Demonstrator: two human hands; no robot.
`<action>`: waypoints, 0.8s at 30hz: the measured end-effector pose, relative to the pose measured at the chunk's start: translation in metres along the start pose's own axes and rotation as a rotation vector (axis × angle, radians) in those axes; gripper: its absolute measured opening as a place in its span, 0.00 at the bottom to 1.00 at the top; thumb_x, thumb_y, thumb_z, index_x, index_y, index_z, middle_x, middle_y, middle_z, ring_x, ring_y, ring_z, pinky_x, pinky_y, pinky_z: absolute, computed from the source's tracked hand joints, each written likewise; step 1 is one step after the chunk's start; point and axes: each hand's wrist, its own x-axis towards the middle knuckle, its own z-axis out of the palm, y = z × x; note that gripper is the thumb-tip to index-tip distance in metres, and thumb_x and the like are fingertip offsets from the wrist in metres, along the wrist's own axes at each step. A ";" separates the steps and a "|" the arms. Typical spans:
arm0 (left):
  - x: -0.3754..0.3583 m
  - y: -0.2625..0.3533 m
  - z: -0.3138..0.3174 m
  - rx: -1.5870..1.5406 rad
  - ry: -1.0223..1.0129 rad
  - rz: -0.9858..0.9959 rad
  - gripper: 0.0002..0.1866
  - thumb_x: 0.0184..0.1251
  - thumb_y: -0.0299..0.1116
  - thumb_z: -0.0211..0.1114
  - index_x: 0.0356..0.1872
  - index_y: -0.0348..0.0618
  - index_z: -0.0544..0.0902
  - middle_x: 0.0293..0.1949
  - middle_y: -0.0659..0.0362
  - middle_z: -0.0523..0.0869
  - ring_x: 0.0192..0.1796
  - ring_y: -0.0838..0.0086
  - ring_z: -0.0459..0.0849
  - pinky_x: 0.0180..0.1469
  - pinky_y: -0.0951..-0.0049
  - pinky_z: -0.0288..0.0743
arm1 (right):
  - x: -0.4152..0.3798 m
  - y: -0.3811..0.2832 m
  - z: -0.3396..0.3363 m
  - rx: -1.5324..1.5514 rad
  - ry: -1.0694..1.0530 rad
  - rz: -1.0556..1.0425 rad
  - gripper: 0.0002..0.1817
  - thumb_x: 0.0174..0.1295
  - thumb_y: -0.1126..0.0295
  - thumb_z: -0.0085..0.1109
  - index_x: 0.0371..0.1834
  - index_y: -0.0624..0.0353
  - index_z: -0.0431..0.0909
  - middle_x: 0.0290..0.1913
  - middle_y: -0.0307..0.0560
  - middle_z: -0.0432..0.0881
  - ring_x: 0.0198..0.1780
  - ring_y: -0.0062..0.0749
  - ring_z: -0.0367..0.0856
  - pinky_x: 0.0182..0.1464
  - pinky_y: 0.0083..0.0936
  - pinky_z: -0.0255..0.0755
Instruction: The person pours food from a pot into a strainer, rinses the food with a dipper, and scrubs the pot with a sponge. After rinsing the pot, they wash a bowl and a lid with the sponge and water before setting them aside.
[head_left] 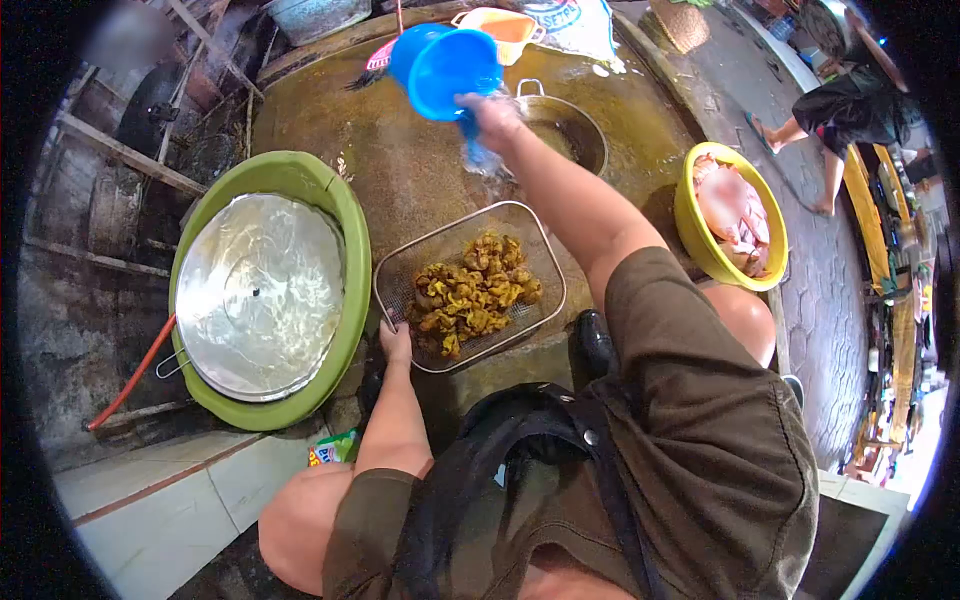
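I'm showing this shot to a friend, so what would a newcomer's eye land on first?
Probably the bright blue bucket at the top, tipped in the right hand, with water splashing below it. Next, the big green tub on the left, with a shiny metal disc in it. In the middle, the left hand grips a mesh basket of yellowish-brown pieces.

The person (pixel 700 380) before me holds a tilted blue bucket (pixel 450 78) in the right hand (pixel 494 124), water (pixel 480 155) falling near a metal pan (pixel 578 140); the left hand (pixel 397 343) grips a wire basket (pixel 395 290) of yellow-brown pieces (pixel 475 290). Green tub (pixel 353 240), left; yellow tub (pixel 712 255), right.
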 end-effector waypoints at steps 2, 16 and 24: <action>0.005 0.003 0.002 -0.099 -0.031 -0.089 0.20 0.59 0.28 0.55 0.54 0.44 0.71 0.30 0.60 0.78 0.23 0.78 0.75 0.24 0.76 0.70 | 0.023 0.005 -0.033 0.043 0.106 -0.098 0.20 0.51 0.78 0.59 0.48 0.53 0.71 0.40 0.43 0.78 0.35 0.33 0.78 0.35 0.29 0.75; 0.007 0.015 0.001 -0.128 0.022 -0.191 0.17 0.66 0.45 0.55 0.34 0.38 0.72 0.21 0.59 0.76 0.20 0.76 0.75 0.21 0.77 0.70 | 0.068 -0.046 -0.167 -0.355 0.677 -0.346 0.21 0.50 0.70 0.65 0.49 0.58 0.75 0.43 0.40 0.79 0.43 0.28 0.75 0.49 0.27 0.67; 0.008 0.010 0.006 -0.089 0.043 -0.254 0.21 0.66 0.49 0.52 0.35 0.37 0.72 0.19 0.58 0.77 0.15 0.76 0.72 0.18 0.74 0.65 | 0.067 -0.073 -0.092 -1.217 0.743 -0.432 0.16 0.56 0.56 0.55 0.47 0.44 0.74 0.34 0.47 0.82 0.42 0.45 0.79 0.48 0.40 0.63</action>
